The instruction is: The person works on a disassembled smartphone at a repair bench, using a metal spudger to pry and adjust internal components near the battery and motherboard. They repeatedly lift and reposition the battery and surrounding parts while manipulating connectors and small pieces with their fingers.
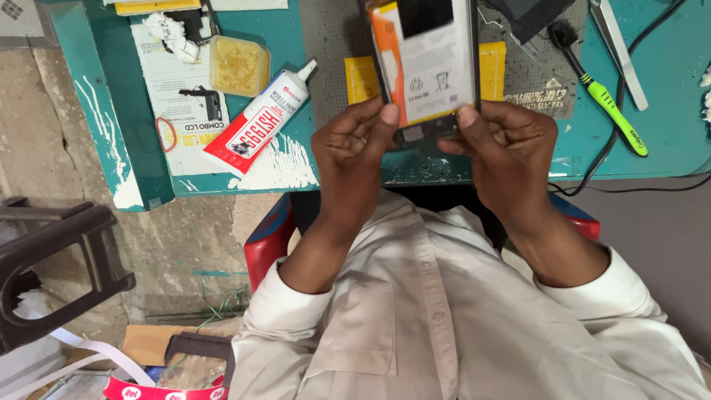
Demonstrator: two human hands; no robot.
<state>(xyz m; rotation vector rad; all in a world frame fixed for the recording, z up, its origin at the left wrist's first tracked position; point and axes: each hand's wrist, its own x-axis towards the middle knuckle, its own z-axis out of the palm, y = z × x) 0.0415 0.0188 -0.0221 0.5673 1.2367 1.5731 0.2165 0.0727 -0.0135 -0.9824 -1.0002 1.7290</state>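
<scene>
Head view: both hands pinch the near end of the opened phone [426, 63], left hand [355, 144] and right hand [507, 144] level, thumbs on top. Its long axis runs away from the fingers, over the teal surface [666, 81].

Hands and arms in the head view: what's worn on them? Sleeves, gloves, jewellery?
Both hands are bare: the left hand and the right hand show no gloves, rings or watch. Each forearm comes out of a long, off-white shirt sleeve, the left sleeve and the right sleeve both pushed back from the wrist and bunched into a creased cuff. The fabric is plain, unmarked.
</scene>
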